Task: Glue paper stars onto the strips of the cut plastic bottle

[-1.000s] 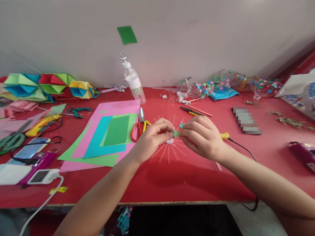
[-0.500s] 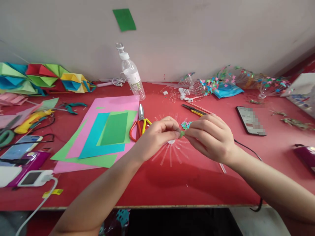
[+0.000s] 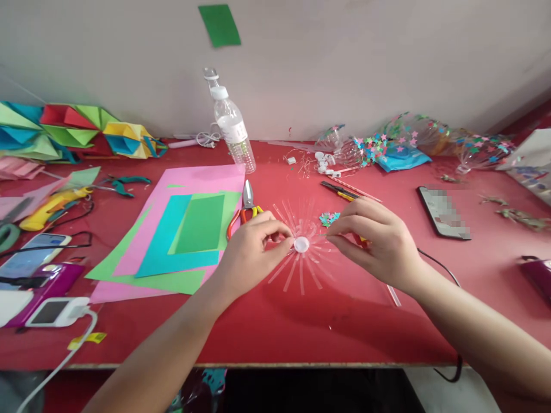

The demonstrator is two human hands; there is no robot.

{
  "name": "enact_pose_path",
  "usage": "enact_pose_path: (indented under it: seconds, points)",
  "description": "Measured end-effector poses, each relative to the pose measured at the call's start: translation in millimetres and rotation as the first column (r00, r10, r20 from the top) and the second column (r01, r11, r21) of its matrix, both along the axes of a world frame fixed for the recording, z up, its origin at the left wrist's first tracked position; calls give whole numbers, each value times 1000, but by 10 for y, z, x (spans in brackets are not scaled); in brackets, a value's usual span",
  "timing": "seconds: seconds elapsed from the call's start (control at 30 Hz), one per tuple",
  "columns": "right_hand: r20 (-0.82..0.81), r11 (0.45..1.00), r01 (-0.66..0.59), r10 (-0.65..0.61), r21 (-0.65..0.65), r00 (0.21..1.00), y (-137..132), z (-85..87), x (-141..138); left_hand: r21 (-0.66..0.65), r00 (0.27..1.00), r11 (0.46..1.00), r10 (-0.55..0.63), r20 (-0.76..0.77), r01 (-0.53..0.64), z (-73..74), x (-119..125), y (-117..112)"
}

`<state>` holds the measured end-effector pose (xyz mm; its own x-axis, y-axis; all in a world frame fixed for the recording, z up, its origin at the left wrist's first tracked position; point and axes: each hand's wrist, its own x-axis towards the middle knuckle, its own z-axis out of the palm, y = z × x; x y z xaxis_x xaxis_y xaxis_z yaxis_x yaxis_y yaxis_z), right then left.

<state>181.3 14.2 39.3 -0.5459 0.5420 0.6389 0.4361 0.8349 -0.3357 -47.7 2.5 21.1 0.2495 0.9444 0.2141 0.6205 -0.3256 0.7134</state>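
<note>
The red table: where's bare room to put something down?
The widest nearly bare patch lies between the plastic fan and the near edge of the red table. Another separates the black phone from the purple device at right. Crowded: far left, around the yellow tool, and back right, around the blue packet.

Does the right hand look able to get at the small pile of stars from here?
Probably yes: the pile of stars lies close to the fingertips of the right hand, with nothing visible between.
</note>
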Motion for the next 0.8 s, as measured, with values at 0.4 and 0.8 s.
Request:
enact_pose_path:
  seconds: [0.4, 0.8]
  points:
    - [-11, 986, -61, 60, -155, 998, 26, -75, -1, 122, 1000, 992, 9, -7, -8, -51, 80, -3]
    - [-234, 464, -178, -65, -868, 970, 396, -82, 79, 225, 961, 970, -25, -274, 89, -39, 218, -13]
